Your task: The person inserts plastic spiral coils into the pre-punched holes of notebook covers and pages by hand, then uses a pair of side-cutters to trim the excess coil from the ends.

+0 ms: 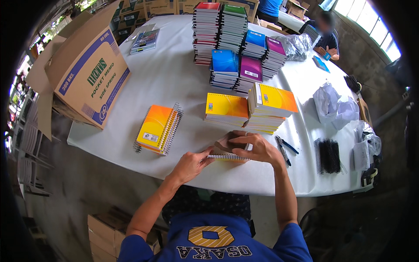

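Observation:
A small spiral notebook (230,157) is at the table's near edge, its wire coil facing me and a yellow-orange cover partly visible. My left hand (192,165) pinches the notebook's left end between thumb and fingers. Over its right side, my right hand (258,147) is closed on the notebook, with the fingers bent across a brownish cover flap (224,142) that stands tilted up. Just beyond my hands are two stacks of yellow-orange notebooks, a left stack (226,105) and a taller right stack (274,101). Further left sits a pile of coil-bound yellow-orange notebooks (156,127).
Pliers (286,148) lie right of my right hand, with black wire coils (329,156) beyond them. Crumpled plastic bags (335,105) rest at the right edge. Tall stacks of colored notebooks (224,61) stand at the back. An open carton (94,72) is at left. Another person (325,37) sits far right.

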Motion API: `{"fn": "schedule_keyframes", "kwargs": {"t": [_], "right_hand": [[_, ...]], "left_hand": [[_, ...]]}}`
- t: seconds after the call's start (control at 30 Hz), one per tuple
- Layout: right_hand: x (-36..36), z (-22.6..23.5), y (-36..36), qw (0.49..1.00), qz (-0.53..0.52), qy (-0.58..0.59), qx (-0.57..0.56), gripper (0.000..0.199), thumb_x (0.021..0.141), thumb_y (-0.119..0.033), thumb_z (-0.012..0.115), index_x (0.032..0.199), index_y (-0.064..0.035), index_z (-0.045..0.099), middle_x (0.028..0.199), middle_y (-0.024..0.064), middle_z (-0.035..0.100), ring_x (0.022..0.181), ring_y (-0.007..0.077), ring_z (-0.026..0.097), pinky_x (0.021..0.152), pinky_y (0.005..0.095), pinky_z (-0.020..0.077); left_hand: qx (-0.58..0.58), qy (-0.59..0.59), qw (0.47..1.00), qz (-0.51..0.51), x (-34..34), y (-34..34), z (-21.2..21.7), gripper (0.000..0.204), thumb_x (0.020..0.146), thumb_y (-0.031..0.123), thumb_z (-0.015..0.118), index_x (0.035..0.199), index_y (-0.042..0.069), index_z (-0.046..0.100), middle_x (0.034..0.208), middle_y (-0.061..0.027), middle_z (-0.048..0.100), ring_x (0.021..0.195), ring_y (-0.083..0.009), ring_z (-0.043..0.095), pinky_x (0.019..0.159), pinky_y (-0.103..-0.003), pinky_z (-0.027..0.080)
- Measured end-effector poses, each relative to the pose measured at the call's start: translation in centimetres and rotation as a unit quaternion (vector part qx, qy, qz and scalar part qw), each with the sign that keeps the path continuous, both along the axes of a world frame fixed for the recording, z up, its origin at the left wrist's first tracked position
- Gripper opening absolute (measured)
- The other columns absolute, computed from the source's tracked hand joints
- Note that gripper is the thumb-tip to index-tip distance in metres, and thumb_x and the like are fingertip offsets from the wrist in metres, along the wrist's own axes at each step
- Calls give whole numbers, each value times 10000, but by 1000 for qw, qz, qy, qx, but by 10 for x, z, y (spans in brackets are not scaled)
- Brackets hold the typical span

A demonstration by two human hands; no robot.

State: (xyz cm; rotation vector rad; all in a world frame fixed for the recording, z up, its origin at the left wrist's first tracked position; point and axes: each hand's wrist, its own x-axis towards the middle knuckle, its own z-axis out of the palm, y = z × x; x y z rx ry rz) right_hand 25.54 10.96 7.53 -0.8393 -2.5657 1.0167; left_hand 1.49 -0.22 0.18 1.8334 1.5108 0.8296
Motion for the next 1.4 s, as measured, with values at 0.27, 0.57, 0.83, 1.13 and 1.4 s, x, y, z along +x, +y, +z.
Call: {"fn": "schedule_keyframes", "kwargs": {"t": [0.27, 0.57, 0.83, 1.13, 1.4], "right_hand": [[-28, -10, -62, 978, -36, 12, 204, 281, 779, -153, 769, 1049, -98, 716, 1064, 63, 632, 1086, 267, 570, 950, 401, 436], [104, -64, -23, 858, -396, -136, 296, 453, 892, -197, 702, 1311, -94, 564, 1298, 198, 531, 1206, 357, 504, 1039, 508, 362], [55, -60, -81, 926, -315, 35, 208, 400, 833, -45, 707, 1223, -95, 637, 1012, 132, 587, 889, 293, 625, 716, 383, 537], [1, -37, -113, 968, -154, 94, 177, 344, 859, -191, 726, 1193, -142, 659, 1020, 88, 574, 882, 275, 600, 763, 398, 525], [5, -34, -84, 861, -74, 162, -477, 319, 1039, -216, 523, 1206, 36, 626, 888, 68, 642, 779, 106, 633, 654, 267, 535]], "left_hand": [[98, 16, 994, -45, 5, 7, 10, 485, 905, 229, 701, 1364, 136, 575, 1281, -125, 644, 1181, -354, 610, 904, -434, 539], [174, -101, 979, 32, -9, -15, 75, 456, 875, 179, 719, 1307, 63, 626, 1288, -117, 650, 1247, -330, 583, 1051, -407, 459], [239, 255, 936, 43, 30, -13, 0, 555, 910, 307, 675, 1400, 90, 530, 1331, -99, 620, 1211, -320, 602, 974, -426, 506], [229, 223, 944, 75, 39, -13, 5, 542, 924, 239, 659, 1404, 43, 500, 1327, -113, 618, 1195, -341, 606, 920, -422, 528], [235, 240, 937, 93, 33, -18, 5, 593, 882, 258, 693, 1426, 118, 504, 1304, -63, 642, 1158, -316, 632, 902, -387, 548]]}}
